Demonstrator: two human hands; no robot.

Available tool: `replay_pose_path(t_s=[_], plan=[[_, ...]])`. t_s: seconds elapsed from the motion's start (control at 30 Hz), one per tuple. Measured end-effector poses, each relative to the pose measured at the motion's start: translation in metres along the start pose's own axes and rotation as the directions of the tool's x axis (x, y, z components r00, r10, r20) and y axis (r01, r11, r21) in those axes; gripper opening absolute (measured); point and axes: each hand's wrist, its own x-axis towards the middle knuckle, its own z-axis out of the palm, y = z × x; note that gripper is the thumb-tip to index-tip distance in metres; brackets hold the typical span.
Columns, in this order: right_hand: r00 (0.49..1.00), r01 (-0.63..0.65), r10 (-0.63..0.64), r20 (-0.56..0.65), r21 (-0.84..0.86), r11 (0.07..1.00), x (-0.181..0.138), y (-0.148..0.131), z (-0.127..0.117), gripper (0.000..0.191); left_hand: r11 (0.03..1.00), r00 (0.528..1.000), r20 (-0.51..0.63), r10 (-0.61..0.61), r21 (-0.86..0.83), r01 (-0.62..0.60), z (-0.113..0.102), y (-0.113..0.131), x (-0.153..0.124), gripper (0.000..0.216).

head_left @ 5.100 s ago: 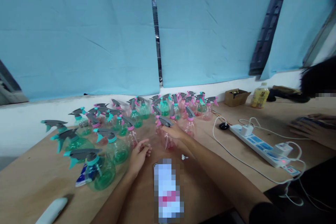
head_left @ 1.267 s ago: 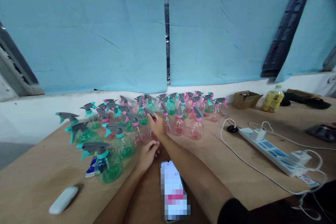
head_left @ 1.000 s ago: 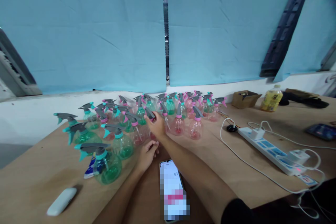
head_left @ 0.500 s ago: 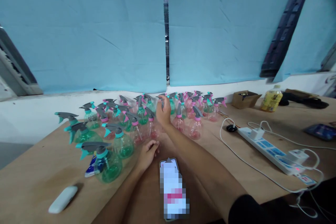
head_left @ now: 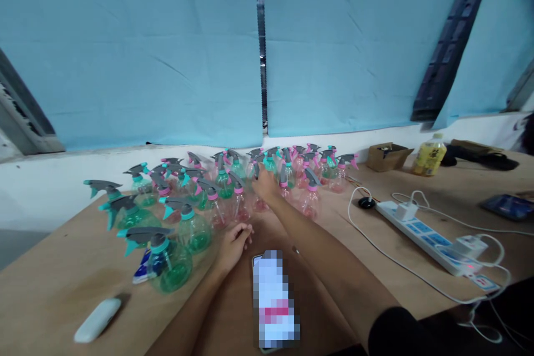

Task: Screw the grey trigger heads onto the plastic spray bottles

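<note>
My right hand [head_left: 266,184] reaches in among the spray bottles, its fingers closed around the neck of a pink spray bottle [head_left: 260,204] with a grey head. The hand covers part of that bottle. Loosely curled, my left hand [head_left: 236,242] rests on the table with nothing visible in it. Beside it stand a pink spray bottle [head_left: 240,208] and a green spray bottle [head_left: 195,232]. Another green spray bottle [head_left: 170,267] is closer to me on the left. Between my forearms lies a phone [head_left: 273,303], its lit screen blurred out.
Several more pink and green bottles crowd toward the wall. A white case [head_left: 98,320] and a blue packet [head_left: 142,267] lie on the left. On the right are a power strip [head_left: 429,239] with cables, a black disc [head_left: 366,203], a cardboard box [head_left: 389,157] and a yellow drink bottle [head_left: 429,157].
My right hand has come down from above the bottles to one bottle's neck, its raised fingers now lowered. My left hand stays put. The view shifts slightly.
</note>
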Motion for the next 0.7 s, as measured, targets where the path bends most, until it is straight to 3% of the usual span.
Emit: replay_pose_path(t_s=[0.17,0.4,0.53,0.7], plan=[[0.999,-0.013,0.015,-0.03,0.053,0.999,0.004,0.008,0.01,0.048,1.0,1.0,0.004,0.007,-0.005,-0.007,0.0,0.0,0.001,0.036],[0.989,0.091,-0.068,-0.128,0.188,0.978,0.01,0.013,0.022,0.03,0.999,1.0,-0.014,-0.021,-0.033,0.021,-0.001,0.003,0.0,0.047],[0.962,0.182,-0.118,-0.245,0.258,0.949,0.009,0.003,0.006,0.029,0.998,0.999,-0.016,-0.029,-0.056,0.028,-0.001,0.001,0.002,0.054],[0.889,0.357,-0.239,-0.392,0.265,0.896,0.011,-0.009,-0.036,0.034,0.997,0.999,-0.034,-0.036,-0.069,0.033,0.0,0.002,0.002,0.048]])
